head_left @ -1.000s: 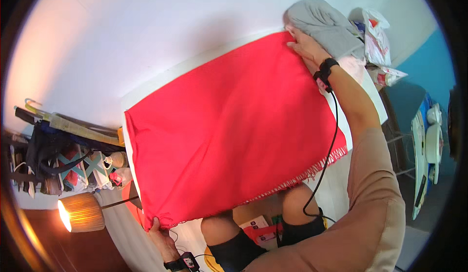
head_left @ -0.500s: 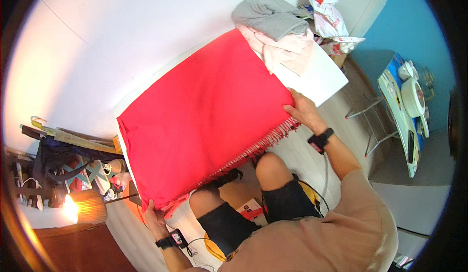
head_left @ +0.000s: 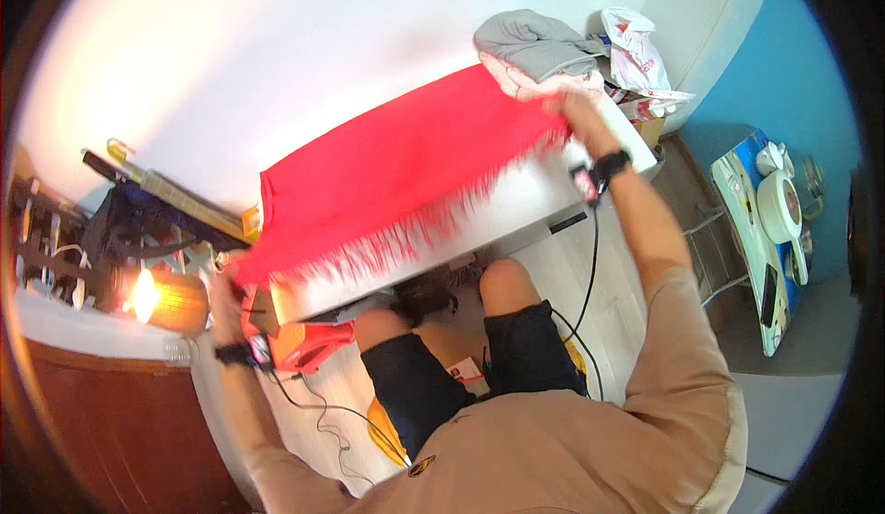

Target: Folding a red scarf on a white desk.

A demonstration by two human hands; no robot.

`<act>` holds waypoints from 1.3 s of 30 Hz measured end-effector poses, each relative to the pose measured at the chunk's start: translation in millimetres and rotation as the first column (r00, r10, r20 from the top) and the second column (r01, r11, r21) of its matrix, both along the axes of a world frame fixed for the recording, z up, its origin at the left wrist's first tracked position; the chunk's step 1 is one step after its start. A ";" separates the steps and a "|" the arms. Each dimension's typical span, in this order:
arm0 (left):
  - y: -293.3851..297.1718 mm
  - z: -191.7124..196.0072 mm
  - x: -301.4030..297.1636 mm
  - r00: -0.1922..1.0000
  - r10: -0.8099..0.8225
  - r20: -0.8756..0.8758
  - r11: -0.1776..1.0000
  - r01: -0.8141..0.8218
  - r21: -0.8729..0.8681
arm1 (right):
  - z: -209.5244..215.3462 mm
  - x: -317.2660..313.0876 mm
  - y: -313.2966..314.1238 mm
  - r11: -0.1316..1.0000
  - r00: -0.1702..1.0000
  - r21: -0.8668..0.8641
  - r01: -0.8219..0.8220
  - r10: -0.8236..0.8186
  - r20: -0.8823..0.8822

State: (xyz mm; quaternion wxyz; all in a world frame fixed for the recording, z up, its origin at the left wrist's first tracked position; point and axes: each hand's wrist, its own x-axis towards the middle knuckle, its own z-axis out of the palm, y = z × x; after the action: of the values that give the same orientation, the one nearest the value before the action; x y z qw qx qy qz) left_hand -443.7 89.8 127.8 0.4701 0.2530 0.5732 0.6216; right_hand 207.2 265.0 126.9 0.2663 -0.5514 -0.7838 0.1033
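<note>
A red fringed shawl (head_left: 396,154) stretches over a white table (head_left: 498,214), its fringed near edge blurred by motion and lifted off the table's front. My right hand (head_left: 583,119) is closed on the shawl's near right corner. At the near left corner my left hand (head_left: 224,297) grips the cloth, smeared by motion, its fingers hard to make out. Beyond my right hand, a grey folded cloth (head_left: 535,44) lies on a pale pink cloth (head_left: 516,79) at the table's far right.
A lit lamp (head_left: 166,300) stands at my left, near an orange-red plastic stool (head_left: 313,343). White plastic bags (head_left: 636,53) sit at the back right. To the right, a folding table (head_left: 742,228) carries a white pot (head_left: 779,208). Cables hang from both wrists.
Both hands have moved away from me, carrying the shawl's near edge up and forward. The table's front part and the orange-red stool now show.
</note>
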 end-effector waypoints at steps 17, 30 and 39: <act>-127.6 250.3 4.6 0.957 0.002 -0.289 0.989 0.040 0.140 | 237.6 53.8 -174.7 0.984 0.794 -0.167 -0.057 -0.057 -0.606; 7.6 246.5 -11.2 0.896 -0.075 -0.439 0.959 0.186 0.215 | 218.5 38.8 -12.6 0.973 0.782 -0.094 -0.210 0.110 -0.613; 41.0 282.0 -38.4 0.955 0.072 -0.286 0.928 0.041 0.371 | 246.4 28.7 59.0 0.973 0.588 0.151 -0.177 0.228 -0.776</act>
State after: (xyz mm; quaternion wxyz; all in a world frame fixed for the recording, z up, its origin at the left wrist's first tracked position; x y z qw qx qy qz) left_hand -482.1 130.8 409.8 0.3176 0.4229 0.5103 0.6782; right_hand 235.9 324.0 373.3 0.5857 -0.3489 -0.6467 0.3420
